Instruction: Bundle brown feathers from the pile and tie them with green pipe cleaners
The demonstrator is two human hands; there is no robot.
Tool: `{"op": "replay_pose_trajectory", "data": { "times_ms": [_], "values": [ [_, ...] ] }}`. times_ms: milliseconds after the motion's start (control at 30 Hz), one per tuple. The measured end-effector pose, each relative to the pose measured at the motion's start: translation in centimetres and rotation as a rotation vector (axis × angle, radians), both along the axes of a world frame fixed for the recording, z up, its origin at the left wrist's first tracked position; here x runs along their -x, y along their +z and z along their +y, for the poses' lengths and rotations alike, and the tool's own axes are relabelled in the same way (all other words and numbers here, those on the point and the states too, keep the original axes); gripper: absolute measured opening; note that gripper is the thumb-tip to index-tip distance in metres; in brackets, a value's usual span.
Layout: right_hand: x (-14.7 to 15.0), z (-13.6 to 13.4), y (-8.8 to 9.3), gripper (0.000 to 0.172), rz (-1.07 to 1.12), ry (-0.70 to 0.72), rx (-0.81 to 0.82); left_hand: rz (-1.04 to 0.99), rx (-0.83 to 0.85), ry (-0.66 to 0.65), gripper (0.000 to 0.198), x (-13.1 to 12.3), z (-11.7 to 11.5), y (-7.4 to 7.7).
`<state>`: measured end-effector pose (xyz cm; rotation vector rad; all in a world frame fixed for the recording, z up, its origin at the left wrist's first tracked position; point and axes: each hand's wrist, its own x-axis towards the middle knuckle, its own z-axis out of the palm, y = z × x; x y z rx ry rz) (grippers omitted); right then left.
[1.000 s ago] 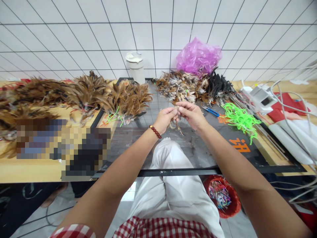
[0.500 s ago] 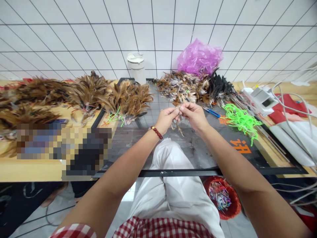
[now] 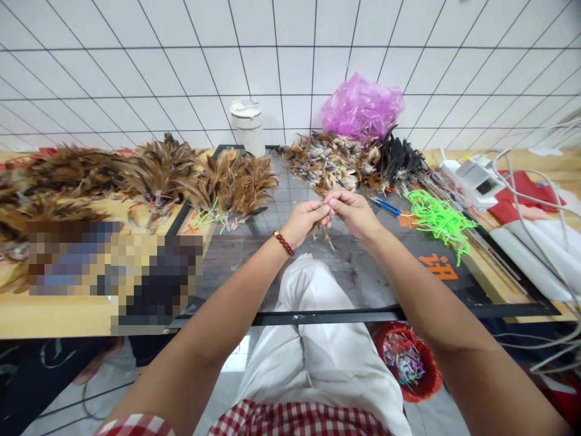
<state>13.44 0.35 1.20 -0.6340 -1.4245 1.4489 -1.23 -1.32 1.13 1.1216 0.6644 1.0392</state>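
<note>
My left hand (image 3: 304, 223) and my right hand (image 3: 356, 213) meet over the dark glass panel (image 3: 299, 275), fingertips pinched together and touching. A small brown feather is held between them; the fingers hide most of it. Just below the hands, a few wispy brown feathers (image 3: 327, 239) show against the glass. Beyond the hands is a heap of mixed brown and white feathers (image 3: 333, 160), with black feathers (image 3: 402, 158) at its right end. A bundle of brown feathers (image 3: 242, 181) lies to the left, with green ties at its near side.
Right of my hands lie blue-handled snips (image 3: 387, 206) and a tangle of green ties (image 3: 438, 219). A white cup (image 3: 248, 127) and a pink plastic bag (image 3: 363, 106) stand near the wall. A white device (image 3: 479, 178) with cables is at right. Below hangs a red-lined bin (image 3: 431, 387).
My fingertips have drawn closer together, and the feather between them is now mostly covered. The whole view has shifted slightly; the things on the table have stayed put.
</note>
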Motion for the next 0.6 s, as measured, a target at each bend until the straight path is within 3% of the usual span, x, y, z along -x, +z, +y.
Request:
{"op": "replay_pose_trajectory", "data": {
  "times_ms": [100, 200, 267, 333, 400, 500, 600],
  "values": [
    [0.1, 0.3, -0.2, 0.034, 0.015, -0.145, 0.011, -0.022, 0.027, 0.152, 0.030, -0.1, 0.4, 0.0],
    [0.0, 0.6, -0.3, 0.031, -0.027, -0.288, -0.067, 0.035, -0.104, 0.533, 0.020, 0.5, 1.1, 0.1],
    [-0.1, 0.6, -0.3, 0.026, -0.087, -0.335, -0.170, 0.163, -0.264, 0.693, 0.012, 1.0, 1.2, 0.5],
    [-0.1, 0.5, -0.2, 0.022, -0.146, -0.363, -0.272, 0.251, -0.401, 0.682, 0.008, 1.2, 1.0, 1.0],
    [0.0, 0.2, 0.1, 0.021, -0.185, -0.387, -0.318, 0.280, -0.463, 0.554, 0.007, 1.1, 0.4, 1.4],
    [0.2, -0.2, 0.5, 0.022, -0.188, -0.415, -0.299, 0.289, -0.394, 0.360, 0.008, 0.3, -0.4, 1.4],
    [0.3, -0.3, 0.7, 0.022, -0.182, -0.399, -0.291, 0.293, -0.309, 0.303, 0.019, -0.1, -0.6, 1.1]
  ]
}}
